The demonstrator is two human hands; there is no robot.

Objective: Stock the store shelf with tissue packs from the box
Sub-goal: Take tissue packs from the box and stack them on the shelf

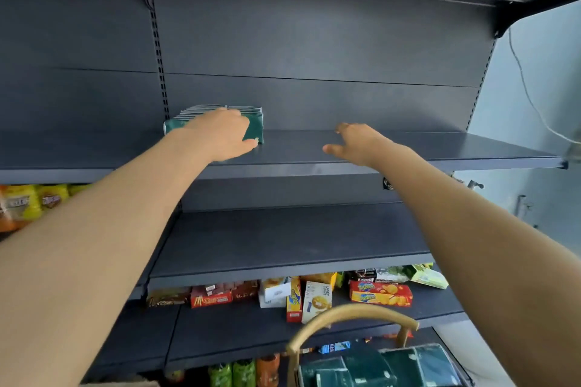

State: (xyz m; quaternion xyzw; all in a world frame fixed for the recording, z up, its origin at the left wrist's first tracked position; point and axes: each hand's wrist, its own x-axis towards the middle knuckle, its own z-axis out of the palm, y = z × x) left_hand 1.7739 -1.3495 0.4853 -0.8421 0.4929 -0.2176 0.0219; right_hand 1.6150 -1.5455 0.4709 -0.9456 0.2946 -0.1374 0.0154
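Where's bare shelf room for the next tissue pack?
The upper shelf is bare from the tissue pack held by the left hand rightward to its end, under the open right hand. The shelf below is bare too. Crowded: biscuit boxes lower down.

The tissue pack [255, 126] is showing dark green sides and a white-striped top; the shelf [408, 148] is appearing dark blue-grey; the biscuit boxes [380, 294] below are showing red and yellow.
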